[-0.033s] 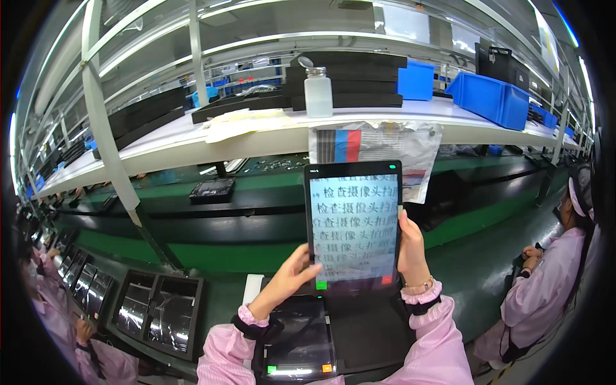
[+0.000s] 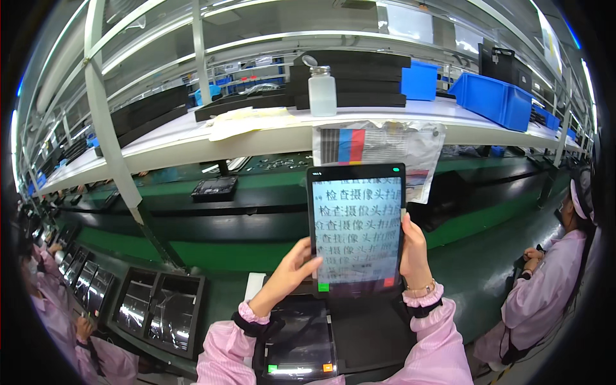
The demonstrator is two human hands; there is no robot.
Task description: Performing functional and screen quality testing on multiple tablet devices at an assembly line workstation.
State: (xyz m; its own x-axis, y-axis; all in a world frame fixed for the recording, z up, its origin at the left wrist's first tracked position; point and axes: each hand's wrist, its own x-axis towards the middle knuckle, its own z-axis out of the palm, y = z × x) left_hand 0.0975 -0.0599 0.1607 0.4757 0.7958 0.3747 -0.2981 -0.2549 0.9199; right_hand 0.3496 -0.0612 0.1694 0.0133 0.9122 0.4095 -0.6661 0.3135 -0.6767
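Note:
A black-framed tablet (image 2: 357, 240) is held upright before me, its lit screen showing rows of printed characters with a green and an orange square at the lower corners. My left hand (image 2: 292, 273) is closed on its lower left edge, thumb on the front. Along the right edge, my right hand (image 2: 416, 256) grips it with bent fingers; a bracelet sits on that wrist. Beneath my hands lies a black tray (image 2: 369, 337). A second tablet (image 2: 299, 337) with a dark screen rests in its left half, also showing a green and an orange square.
Behind the tablet, a printed sheet (image 2: 378, 146) hangs from the white shelf (image 2: 263, 138). The shelf holds a clear bottle (image 2: 322, 93) and a blue bin (image 2: 494, 99). At left lies a tray of tablets (image 2: 158, 311). Co-workers in pink sit on the left and right (image 2: 542, 289).

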